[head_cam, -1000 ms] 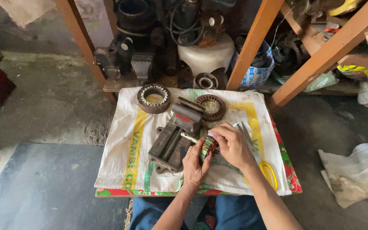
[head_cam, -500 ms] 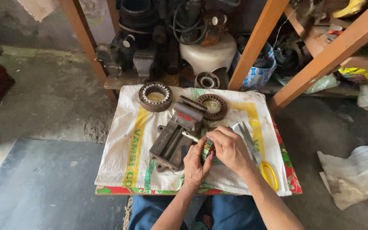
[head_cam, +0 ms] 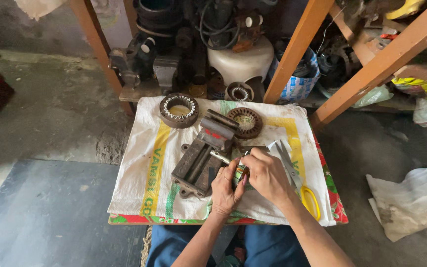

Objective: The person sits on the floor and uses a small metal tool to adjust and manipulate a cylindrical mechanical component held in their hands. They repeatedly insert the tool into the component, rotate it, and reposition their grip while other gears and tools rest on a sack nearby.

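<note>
Hands closed on small wound part beside bench vise, on sack-covered desk.

Left hand [head_cam: 225, 185] wrapped around small cylindrical part [head_cam: 240, 173], fingers curled shut; right hand [head_cam: 268, 174] bent over top of same part, fingertips pinched on it. Part mostly hidden by both hands; visible portion striped green, orange and dark, possibly a wound motor core, exact kind not discernible. Located at centre of white woven sack [head_cam: 144, 173], touching free end of grey vise [head_cam: 201, 158] handle. Judged light and rigid, windings likely delicate: grip on outer body, not on wire. Two toothed stator rings [head_cam: 179, 110] [head_cam: 244, 122] lying behind vise, near far edge. Yellow-handled scissors [head_cam: 297, 178] just right of right hand. Clutter of motor parts on low shelf [head_cam: 139, 91] beyond.
</note>
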